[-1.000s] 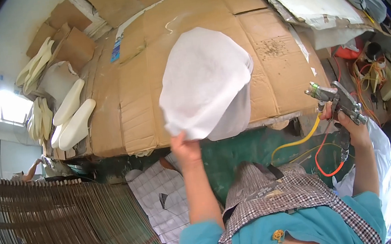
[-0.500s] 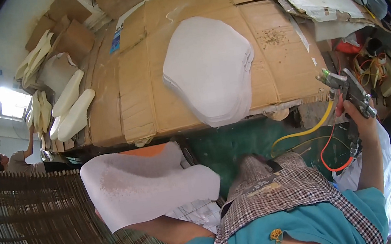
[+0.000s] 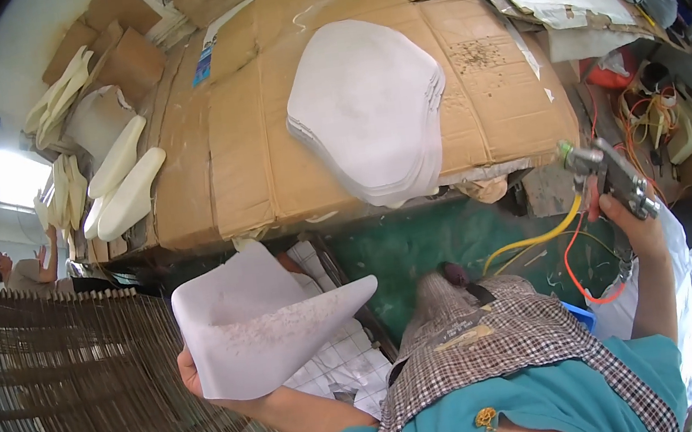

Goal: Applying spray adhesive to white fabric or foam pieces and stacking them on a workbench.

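Note:
My left hand (image 3: 191,374) grips the edge of a limp white sheet (image 3: 241,313), which is folded over and marked with brownish speckles. Most of the fingers are behind the sheet. At the right, my right hand (image 3: 634,223) is closed round the handle of a metal spray gun (image 3: 613,172), its nozzle end toward the table. From the gun hang a yellow hose (image 3: 533,242) and an orange-red hose (image 3: 575,273). A neat stack of white shaped sheets (image 3: 367,108) lies on the cardboard-covered table (image 3: 242,160), beyond both hands.
Cream foam pieces (image 3: 132,196) rest at the table's left end. A slatted rack (image 3: 79,382) stands at the lower left. Tangled hoses (image 3: 655,110) fill the right side, near a white plastic bag (image 3: 681,303). Another person (image 3: 25,269) is at the far left, arms raised.
The sheet in my left hand has swung and folded differently, its right end now a narrow point. My right hand and the spray gun have shifted slightly lower and nearer.

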Demonstrator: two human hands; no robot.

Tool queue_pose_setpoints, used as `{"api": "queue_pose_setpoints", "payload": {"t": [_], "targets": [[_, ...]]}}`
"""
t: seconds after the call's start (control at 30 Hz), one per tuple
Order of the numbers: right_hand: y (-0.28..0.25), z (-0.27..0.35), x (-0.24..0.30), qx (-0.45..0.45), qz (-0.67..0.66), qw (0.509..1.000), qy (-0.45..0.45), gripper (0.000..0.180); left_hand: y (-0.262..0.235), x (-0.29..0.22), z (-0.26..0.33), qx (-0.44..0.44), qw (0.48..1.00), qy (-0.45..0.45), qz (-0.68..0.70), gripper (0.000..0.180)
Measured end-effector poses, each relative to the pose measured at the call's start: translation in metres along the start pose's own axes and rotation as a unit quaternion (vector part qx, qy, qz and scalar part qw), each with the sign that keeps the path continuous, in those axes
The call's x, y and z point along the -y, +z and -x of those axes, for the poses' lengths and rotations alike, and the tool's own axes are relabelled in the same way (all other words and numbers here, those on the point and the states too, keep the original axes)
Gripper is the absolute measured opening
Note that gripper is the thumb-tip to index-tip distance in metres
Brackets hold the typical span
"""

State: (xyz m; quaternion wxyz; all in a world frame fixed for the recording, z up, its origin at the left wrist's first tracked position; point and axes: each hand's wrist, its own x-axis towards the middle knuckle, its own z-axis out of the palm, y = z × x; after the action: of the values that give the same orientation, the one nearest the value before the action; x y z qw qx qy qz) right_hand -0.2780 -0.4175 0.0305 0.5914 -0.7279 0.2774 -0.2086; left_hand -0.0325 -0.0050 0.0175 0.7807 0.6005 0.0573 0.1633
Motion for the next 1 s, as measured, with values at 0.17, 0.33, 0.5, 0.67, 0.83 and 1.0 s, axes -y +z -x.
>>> {"api": "queue_pose_setpoints", "payload": {"t": [0.17,0.33,0.5,0.67,0.83,1.0], "targets": [[-0.003,0.010,0.002,0.014,0.019,1.000,-0.010,0.048,0.015,-0.005,0.012,0.012,0.992,-0.083,0.098,0.023],[-0.012,0.016,-0.001,-0.015,0.045,0.998,-0.048,0.051,0.023,-0.004,0.017,0.002,0.986,-0.118,0.121,0.027],[-0.003,0.026,0.001,0.124,-0.041,0.991,-0.001,0.055,0.025,-0.002,0.019,-0.004,0.973,-0.165,0.164,0.031],[0.026,0.003,0.000,0.123,-0.067,0.990,0.002,0.049,0.015,0.007,0.016,0.082,0.954,-0.211,0.198,0.038],[0.039,-0.029,0.002,0.063,0.000,0.997,-0.048,0.023,0.011,0.015,0.023,0.073,0.962,-0.189,0.182,0.042],[0.030,-0.053,-0.005,0.010,0.027,0.996,-0.082,0.017,0.013,0.019,0.022,0.048,0.950,-0.222,0.213,0.044]]}}
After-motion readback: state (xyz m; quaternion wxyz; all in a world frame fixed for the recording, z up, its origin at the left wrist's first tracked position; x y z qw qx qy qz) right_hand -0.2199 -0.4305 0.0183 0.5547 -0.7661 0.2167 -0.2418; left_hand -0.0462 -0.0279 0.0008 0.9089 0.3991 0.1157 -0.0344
